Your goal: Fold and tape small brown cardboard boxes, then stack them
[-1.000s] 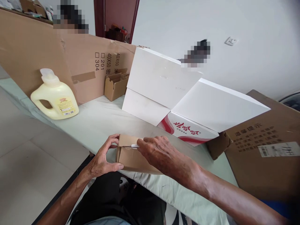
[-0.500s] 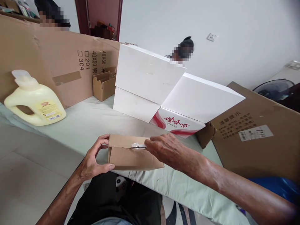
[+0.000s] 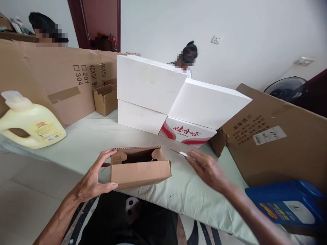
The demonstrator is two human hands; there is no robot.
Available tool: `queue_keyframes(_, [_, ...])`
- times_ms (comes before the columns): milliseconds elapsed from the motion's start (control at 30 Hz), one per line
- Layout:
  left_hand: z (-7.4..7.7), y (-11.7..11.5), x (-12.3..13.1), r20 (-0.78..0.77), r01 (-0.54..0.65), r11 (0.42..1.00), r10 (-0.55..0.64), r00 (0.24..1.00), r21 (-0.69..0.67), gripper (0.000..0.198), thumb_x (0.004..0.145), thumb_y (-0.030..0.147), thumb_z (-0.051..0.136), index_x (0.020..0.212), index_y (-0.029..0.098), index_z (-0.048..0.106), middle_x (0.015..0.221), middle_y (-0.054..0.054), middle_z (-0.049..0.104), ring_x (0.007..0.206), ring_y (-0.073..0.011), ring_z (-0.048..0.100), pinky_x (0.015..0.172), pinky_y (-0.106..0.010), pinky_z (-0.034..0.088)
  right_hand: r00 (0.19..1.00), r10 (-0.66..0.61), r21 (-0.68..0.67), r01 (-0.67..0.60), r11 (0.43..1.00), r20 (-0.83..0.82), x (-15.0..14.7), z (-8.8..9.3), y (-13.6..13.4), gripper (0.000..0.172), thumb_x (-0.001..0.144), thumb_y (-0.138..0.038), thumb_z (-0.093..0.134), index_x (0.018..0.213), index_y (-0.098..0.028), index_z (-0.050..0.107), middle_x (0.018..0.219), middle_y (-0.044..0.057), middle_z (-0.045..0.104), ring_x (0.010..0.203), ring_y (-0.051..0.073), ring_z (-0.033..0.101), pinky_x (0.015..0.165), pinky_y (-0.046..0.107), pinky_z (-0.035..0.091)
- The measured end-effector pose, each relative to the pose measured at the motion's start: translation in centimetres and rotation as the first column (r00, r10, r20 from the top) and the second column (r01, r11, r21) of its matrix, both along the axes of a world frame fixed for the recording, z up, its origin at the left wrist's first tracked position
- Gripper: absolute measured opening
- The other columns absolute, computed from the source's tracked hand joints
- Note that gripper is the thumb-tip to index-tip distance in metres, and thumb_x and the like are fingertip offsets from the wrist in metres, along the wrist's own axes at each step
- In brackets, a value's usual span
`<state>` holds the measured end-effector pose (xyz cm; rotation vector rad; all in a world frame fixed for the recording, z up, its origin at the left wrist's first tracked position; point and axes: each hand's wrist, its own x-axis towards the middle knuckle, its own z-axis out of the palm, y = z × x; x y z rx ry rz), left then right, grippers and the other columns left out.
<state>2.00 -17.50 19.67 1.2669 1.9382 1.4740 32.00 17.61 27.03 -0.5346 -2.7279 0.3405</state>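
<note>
A small brown cardboard box (image 3: 141, 174) rests near the front edge of the cloth-covered table, its top flaps raised and its dark inside partly showing. My left hand (image 3: 95, 177) grips the box's left end, fingers behind and thumb along the front. To the right of the box, my right hand (image 3: 206, 170) is closed around a small utility knife (image 3: 182, 153), whose thin blade points left and is apart from the cardboard. What lies deep in the box cannot be made out.
Stacked white boxes (image 3: 150, 83) and a red-and-white carton (image 3: 189, 132) stand behind. A yellow jug (image 3: 38, 126) is at left, a blue container (image 3: 283, 204) at right. Large cardboard sheets (image 3: 63, 78) flank the table. Two people are beyond.
The box top has gone from closed to open. My right hand has drawn the knife off the box to the right. My left hand keeps its hold, and the view has shifted.
</note>
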Motion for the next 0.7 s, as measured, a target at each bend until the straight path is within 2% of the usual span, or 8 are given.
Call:
queue_keyframes(167, [1.8, 0.3, -1.0, -0.113, 0.063, 0.995, -0.072, 0.991, -0.081, 0.095, 0.084, 0.05, 0.083, 0.17, 0.041, 0.043, 0.172, -0.01, 0.046, 0.155, -0.0451, 0.05, 0.118, -0.054, 0.056, 0.98, -0.201, 0.091, 0.199, 0.976, 0.008, 3.2, -13.8, -2.6, 0.036, 0.111, -0.029, 0.037, 0.107, -0.024, 0.073, 0.092, 0.012, 0.071, 0.087, 0.029, 0.073, 0.076, 0.041, 0.062])
queue_keyframes(233, [2.3, 0.2, -1.7, -0.178, 0.104, 0.984, -0.129, 0.976, -0.144, 0.096, 0.084, 0.049, 0.084, 0.171, 0.043, 0.042, 0.171, -0.009, 0.047, 0.152, -0.0439, 0.053, 0.115, -0.051, 0.059, 0.978, -0.207, 0.075, 0.207, 0.975, -0.003, 3.4, -16.1, -3.6, 0.034, 0.109, -0.03, 0.04, 0.111, -0.023, 0.074, 0.095, 0.013, 0.071, 0.091, 0.031, 0.072, 0.081, 0.045, 0.063])
queue_keyframes(267, [2.6, 0.1, -2.1, -0.215, 0.127, 0.975, -0.165, 0.962, -0.181, 0.098, 0.084, 0.047, 0.085, 0.171, 0.044, 0.041, 0.171, -0.009, 0.047, 0.151, -0.0433, 0.055, 0.112, -0.05, 0.06, 0.981, -0.192, 0.04, 0.192, 0.98, -0.025, 3.2, -16.2, -3.8, 0.032, 0.109, -0.031, 0.043, 0.117, -0.023, 0.073, 0.101, 0.014, 0.072, 0.096, 0.032, 0.072, 0.086, 0.047, 0.064])
queue_keyframes(333, [3.2, 0.0, -2.9, -0.312, 0.142, 0.952, -0.226, 0.923, -0.27, 0.102, 0.082, 0.045, 0.087, 0.172, 0.044, 0.039, 0.17, -0.011, 0.049, 0.151, -0.0444, 0.056, 0.107, -0.048, 0.063, 0.987, -0.123, -0.092, 0.114, 0.989, -0.101, 2.5, -14.3, -4.0, 0.035, 0.108, -0.033, 0.049, 0.135, -0.023, 0.068, 0.121, 0.016, 0.072, 0.11, 0.031, 0.071, 0.096, 0.048, 0.063])
queue_keyframes(433, [4.6, 0.2, -3.5, -0.457, 0.072, 0.901, -0.284, 0.843, -0.428, 0.111, 0.074, 0.038, 0.093, 0.172, 0.045, 0.041, 0.166, -0.015, 0.054, 0.154, -0.0521, 0.051, 0.1, -0.052, 0.065, 0.978, 0.013, -0.339, -0.085, 0.937, -0.21, 0.8, -8.6, -4.2, 0.053, 0.108, -0.035, 0.055, 0.16, -0.029, 0.051, 0.155, 0.016, 0.06, 0.134, 0.028, 0.065, 0.105, 0.045, 0.061])
queue_keyframes(500, [5.9, 0.6, -3.5, -0.508, 0.04, 0.861, -0.335, 0.794, -0.507, 0.117, 0.067, 0.031, 0.095, 0.17, 0.049, 0.042, 0.165, -0.014, 0.056, 0.149, -0.054, 0.055, 0.098, -0.054, 0.064, 0.964, 0.127, -0.414, -0.217, 0.884, -0.234, -0.4, -4.5, -4.7, 0.057, 0.107, -0.037, 0.058, 0.163, -0.033, 0.048, 0.166, 0.014, 0.051, 0.147, 0.028, 0.057, 0.113, 0.047, 0.057])
queue_keyframes(600, [8.0, 1.6, -3.0, -0.573, 0.044, 0.849, -0.392, 0.72, -0.526, 0.117, 0.062, 0.023, 0.094, 0.165, 0.057, 0.048, 0.163, -0.009, 0.057, 0.136, -0.0498, 0.064, 0.099, -0.054, 0.061, 0.921, 0.337, -0.366, -0.388, 0.846, -0.197, -2.5, 0.2, -5.9, 0.054, 0.105, -0.038, 0.064, 0.158, -0.029, 0.057, 0.168, 0.014, 0.053, 0.156, 0.029, 0.048, 0.127, 0.053, 0.044])
queue_keyframes(700, [9.3, 2.7, -2.4, -0.64, 0.037, 0.862, -0.405, 0.653, -0.506, 0.111, 0.061, 0.017, 0.09, 0.158, 0.059, 0.056, 0.16, -0.007, 0.059, 0.132, -0.0472, 0.065, 0.105, -0.055, 0.054, 0.846, 0.528, -0.251, -0.528, 0.811, -0.076, -4.9, 2.7, -6.6, 0.056, 0.102, -0.043, 0.074, 0.153, -0.023, 0.064, 0.162, 0.014, 0.061, 0.154, 0.03, 0.051, 0.128, 0.051, 0.04])
